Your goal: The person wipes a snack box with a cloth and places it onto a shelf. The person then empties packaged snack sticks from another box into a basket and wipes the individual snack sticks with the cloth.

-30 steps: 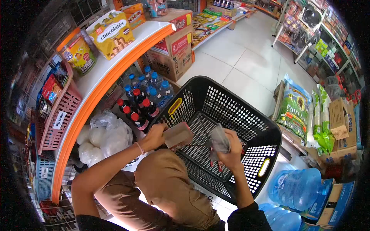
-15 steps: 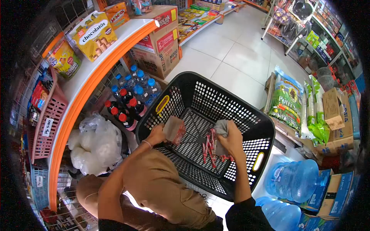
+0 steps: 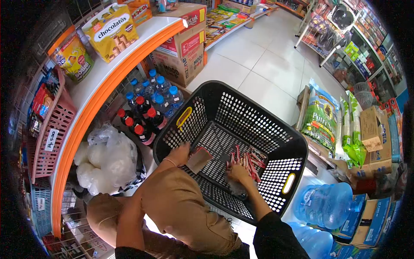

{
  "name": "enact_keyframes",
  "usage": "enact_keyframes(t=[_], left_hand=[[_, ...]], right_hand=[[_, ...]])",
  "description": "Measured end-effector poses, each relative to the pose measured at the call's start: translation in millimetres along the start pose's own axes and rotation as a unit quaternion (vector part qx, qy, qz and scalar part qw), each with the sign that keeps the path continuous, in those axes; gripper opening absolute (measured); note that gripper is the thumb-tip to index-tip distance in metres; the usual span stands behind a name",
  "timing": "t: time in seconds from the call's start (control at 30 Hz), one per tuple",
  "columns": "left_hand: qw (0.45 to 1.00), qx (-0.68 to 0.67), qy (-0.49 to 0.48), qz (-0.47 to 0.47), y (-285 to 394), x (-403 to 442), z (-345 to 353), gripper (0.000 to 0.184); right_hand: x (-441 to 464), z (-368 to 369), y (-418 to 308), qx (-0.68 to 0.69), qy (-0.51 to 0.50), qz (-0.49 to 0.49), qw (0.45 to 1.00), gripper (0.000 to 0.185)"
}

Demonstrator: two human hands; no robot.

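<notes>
A black perforated basket (image 3: 230, 97) stands before my knees. Inside it on the left, my left hand (image 3: 178, 154) is closed at the edge of a small brown box with red edges (image 3: 200, 160), which is tilted. My right hand (image 3: 239, 173) is low in the basket, its fingers closed on a crumpled, greyish see-through plastic bag (image 3: 236, 188). Beyond that hand, a loose heap of slim red-and-white sachets (image 3: 252, 162) lies on the basket floor. My right fingertips are partly hidden, near the closest sachets.
Left of the basket stand water bottles with blue caps (image 3: 176, 97), dark bottles with red caps (image 3: 156, 117) and white plastic bags (image 3: 108, 159). An orange-edged shelf (image 3: 116, 73) curves above them. On the right are large blue water jugs (image 3: 327, 205) and a green sack (image 3: 321, 116).
My right hand has moved down and left with the plastic bag. More sachets now lie spread in the basket. The small box in my left hand has tilted.
</notes>
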State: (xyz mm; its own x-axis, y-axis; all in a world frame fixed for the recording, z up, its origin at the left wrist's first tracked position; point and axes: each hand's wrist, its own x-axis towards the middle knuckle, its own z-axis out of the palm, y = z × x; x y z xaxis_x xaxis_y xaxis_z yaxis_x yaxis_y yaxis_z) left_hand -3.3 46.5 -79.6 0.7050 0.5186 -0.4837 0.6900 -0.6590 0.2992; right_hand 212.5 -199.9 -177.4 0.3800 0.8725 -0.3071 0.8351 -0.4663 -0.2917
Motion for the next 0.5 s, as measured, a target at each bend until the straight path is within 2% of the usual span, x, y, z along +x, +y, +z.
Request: enact_keyframes(t=[0.07, 0.1, 0.13, 0.2, 0.3, 0.4, 0.5], left_hand=[[0.993, -0.024, 0.009, 0.115, 7, -11, -17, 0.074], [0.981, -0.042, 0.065, 0.178, 5, -7, -4, 0.078], [0.983, -0.015, 0.051, 0.174, -3, -3, 5, 0.068], [0.985, 0.038, 0.025, 0.168, 5, -13, -6, 0.052], [0.988, 0.07, -0.13, 0.042, -10, 5, 5, 0.044], [0.976, 0.134, -0.16, 0.053, -69, 67, 83, 0.038], [0.993, -0.083, -0.081, 0.017, -28, 28, 39, 0.031]], right_hand=[[4, 46, 15, -0.021, 0.088, -0.063, 0.994, 0.058], [2, 33, 7, -0.003, 0.017, -0.035, 0.999, 0.057], [0, 21, 0, 0.011, -0.052, -0.005, 0.999, 0.057], [-4, 17, -2, 0.037, -0.077, 0.03, 0.996, 0.055], [-4, 23, 0, 0.034, -0.086, 0.066, 0.993, 0.052], [-1, 21, 2, 0.07, -0.115, 0.069, 0.989, 0.05], [0, 18, 0, 0.07, -0.11, 0.036, 0.991, 0.048]])
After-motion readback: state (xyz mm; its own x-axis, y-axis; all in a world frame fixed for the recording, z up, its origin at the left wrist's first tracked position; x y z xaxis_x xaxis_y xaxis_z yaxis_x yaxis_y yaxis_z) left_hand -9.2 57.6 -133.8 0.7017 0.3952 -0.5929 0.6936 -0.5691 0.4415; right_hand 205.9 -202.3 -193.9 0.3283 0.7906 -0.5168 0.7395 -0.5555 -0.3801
